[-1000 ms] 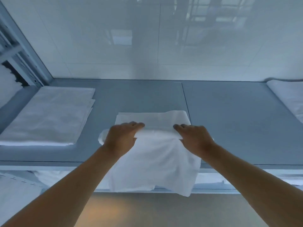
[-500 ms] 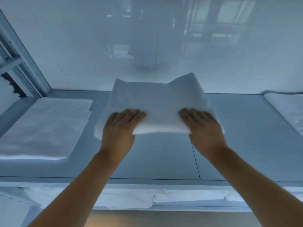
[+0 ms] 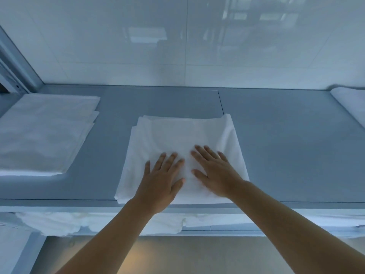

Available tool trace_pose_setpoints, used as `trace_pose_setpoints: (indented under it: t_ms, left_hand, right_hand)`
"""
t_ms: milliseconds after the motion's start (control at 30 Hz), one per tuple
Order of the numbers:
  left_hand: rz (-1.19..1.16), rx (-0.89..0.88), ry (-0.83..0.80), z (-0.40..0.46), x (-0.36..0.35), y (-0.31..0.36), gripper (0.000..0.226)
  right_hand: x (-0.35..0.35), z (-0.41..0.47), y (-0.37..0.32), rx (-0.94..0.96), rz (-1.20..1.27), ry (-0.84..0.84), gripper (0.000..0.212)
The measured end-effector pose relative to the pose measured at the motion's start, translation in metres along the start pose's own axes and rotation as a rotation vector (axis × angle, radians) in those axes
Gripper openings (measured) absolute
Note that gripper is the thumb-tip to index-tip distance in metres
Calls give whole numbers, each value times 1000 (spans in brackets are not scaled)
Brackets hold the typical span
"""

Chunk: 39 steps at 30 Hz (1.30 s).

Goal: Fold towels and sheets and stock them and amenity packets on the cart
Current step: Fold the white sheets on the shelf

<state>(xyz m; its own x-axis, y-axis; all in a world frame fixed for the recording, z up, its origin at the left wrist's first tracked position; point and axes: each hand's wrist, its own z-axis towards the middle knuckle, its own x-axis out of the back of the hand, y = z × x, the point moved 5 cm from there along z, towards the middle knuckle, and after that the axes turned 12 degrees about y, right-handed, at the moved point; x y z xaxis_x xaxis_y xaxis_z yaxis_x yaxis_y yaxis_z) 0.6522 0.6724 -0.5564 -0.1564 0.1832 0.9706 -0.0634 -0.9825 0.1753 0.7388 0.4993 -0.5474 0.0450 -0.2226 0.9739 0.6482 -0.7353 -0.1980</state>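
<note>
Half a second back I had the folded sheet (image 3: 181, 155) lifted off the surface, pinched along its near edge by both hands; now it lies flat on the grey shelf (image 3: 286, 147), and both hands have let go of the edge and come down on top of it. My left hand (image 3: 161, 181) is released, fingers straight and spread, palm pressing the cloth near the shelf's front edge; my right hand (image 3: 214, 172) lies the same way just beside it, fingers fanned toward the back. I judge the flat palms are there to press air out and set the creases so the fold does not spring open, and the pressure sits on the near half because that is where the loose fold edge was being held. The sheet sits at the middle of the shelf, its front edge flush with the shelf's front edge, its far corners slightly uneven where layers show. A second stack of folded linen (image 3: 45, 135) rests toward the left end of the shelf, well apart from the sheet; another white piece (image 3: 349, 101) shows at the back right corner, cut off by the frame. More white cloth (image 3: 59, 224) hangs from the level below the front edge. Folding of this piece appears complete; smoothing remains, then stocking.
</note>
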Motion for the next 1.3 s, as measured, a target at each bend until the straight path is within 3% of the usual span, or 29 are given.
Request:
trace_pose_setpoints:
  t_ms: [100, 267, 500, 633, 700, 800, 933, 1000, 1100, 1167, 1233, 1300]
  left_hand:
    - [26, 34, -15, 10, -15, -7, 66]
    - [-18, 153, 27, 15, -20, -34, 69]
    - [24, 105, -31, 36, -12, -50, 61]
    - [113, 366, -118, 48, -22, -10, 70]
    - [124, 441, -76, 40, -29, 13, 78]
    - [126, 364, 20, 25, -32, 12, 79]
    - [123, 135, -12, 13, -34, -8, 83]
    - [119, 30, -50, 11, -32, -21, 83]
    - [121, -136, -83, 18, -25, -42, 80]
    - [121, -230, -86, 23, -21, -55, 78]
    - [129, -301, -90, 29, -18, -65, 77]
    - [157, -323, -102, 36, -14, -71, 75]
  right_hand:
    - [-17, 34, 20, -11, -28, -32, 69]
    - [-18, 51, 84, -264, -44, 74, 74]
    - [-22, 47, 80, -354, -53, 123, 77]
    - [-24, 34, 66, -460, -39, 170, 77]
    - [-26, 21, 56, -528, -16, 186, 78]
    - [-25, -6, 42, -599, 5, 186, 80]
    - [-23, -56, 16, -619, -55, 84, 87]
    - [-13, -62, 4, -522, -95, 88, 88]
    - [0, -28, 1, -148, 4, 119, 74]
    - [-2, 3, 7, 29, 4, 37, 69]
    - [-11, 22, 20, 34, 0, -26, 72]
    - [-19, 25, 28, 5, 24, 15, 74]
